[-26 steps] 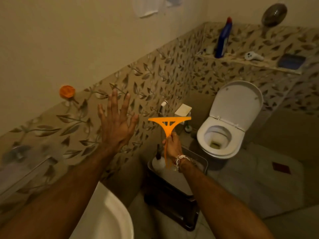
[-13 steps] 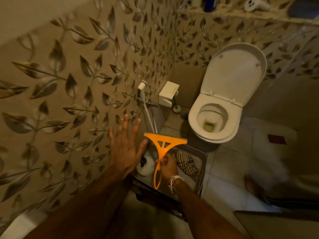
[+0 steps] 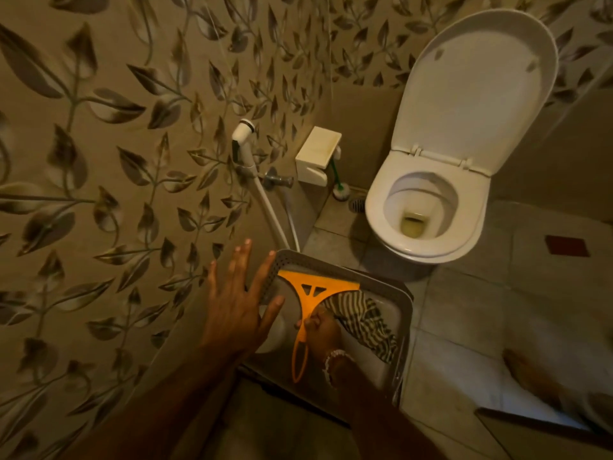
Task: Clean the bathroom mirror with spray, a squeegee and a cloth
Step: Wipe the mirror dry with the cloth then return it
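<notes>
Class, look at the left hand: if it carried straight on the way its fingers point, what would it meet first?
Probably the leaf-patterned wall, near the bidet hose; the left hand is open, fingers pointing up-frame. Depth is unclear.

There are two hands: a left hand spread wide and a right hand. There is one orange squeegee, one stripy cloth and one gray basket. There is one white toilet, one spray hose, one white box and one toilet brush.
</notes>
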`<control>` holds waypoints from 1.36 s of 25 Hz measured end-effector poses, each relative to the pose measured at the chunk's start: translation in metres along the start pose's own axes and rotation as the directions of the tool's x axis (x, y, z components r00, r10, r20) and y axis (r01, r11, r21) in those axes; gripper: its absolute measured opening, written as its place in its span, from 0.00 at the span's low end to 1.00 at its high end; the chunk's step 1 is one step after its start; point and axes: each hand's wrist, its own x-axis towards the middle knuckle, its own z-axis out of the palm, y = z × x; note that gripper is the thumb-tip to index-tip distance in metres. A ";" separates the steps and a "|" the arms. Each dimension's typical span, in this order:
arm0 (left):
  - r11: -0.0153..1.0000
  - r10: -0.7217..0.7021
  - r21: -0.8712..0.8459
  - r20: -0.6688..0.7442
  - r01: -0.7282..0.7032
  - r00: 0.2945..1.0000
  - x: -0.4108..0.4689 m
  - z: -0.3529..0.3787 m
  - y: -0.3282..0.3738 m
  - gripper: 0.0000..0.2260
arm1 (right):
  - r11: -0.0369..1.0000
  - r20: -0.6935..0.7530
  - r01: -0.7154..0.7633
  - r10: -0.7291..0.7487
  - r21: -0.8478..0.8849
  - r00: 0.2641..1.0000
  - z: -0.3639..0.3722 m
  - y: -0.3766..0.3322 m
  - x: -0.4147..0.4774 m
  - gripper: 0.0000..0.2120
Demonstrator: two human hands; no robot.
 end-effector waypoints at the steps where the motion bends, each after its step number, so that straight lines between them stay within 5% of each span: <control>1: 1.000 0.005 0.008 0.003 -0.005 1.000 0.001 0.003 -0.001 0.32 | 0.999 0.033 -0.001 0.002 -0.036 0.999 -0.003 0.000 0.003 0.04; 4: 1.000 -0.004 0.012 0.017 0.004 1.000 0.003 0.007 -0.003 0.32 | 0.931 0.029 0.129 -0.126 -0.341 0.992 -0.017 0.003 0.000 0.10; 7: 1.000 -0.004 0.013 0.018 0.004 1.000 0.002 0.010 -0.003 0.32 | 0.630 -0.101 0.200 -0.409 -0.750 0.907 -0.035 0.016 0.001 0.13; 12: 1.000 -0.015 0.018 0.041 0.014 0.999 -0.001 0.009 -0.005 0.33 | 0.455 0.092 0.150 -0.148 -0.878 0.985 -0.057 0.029 0.007 0.26; 18: 1.000 -0.027 0.013 0.012 0.027 1.000 0.001 -0.013 -0.005 0.32 | 0.569 0.068 0.144 -0.153 -0.809 0.986 -0.079 -0.002 0.004 0.23; 24: 0.997 -0.071 0.013 -0.052 0.071 0.996 0.015 -0.073 -0.009 0.32 | 0.808 -0.081 0.155 -0.243 -0.568 0.967 -0.093 -0.055 -0.032 0.14; 34: 0.963 -0.134 0.174 -0.346 0.203 0.929 0.032 -0.305 -0.061 0.31 | 0.673 0.054 0.651 -0.680 -0.350 0.732 -0.094 -0.278 -0.140 0.12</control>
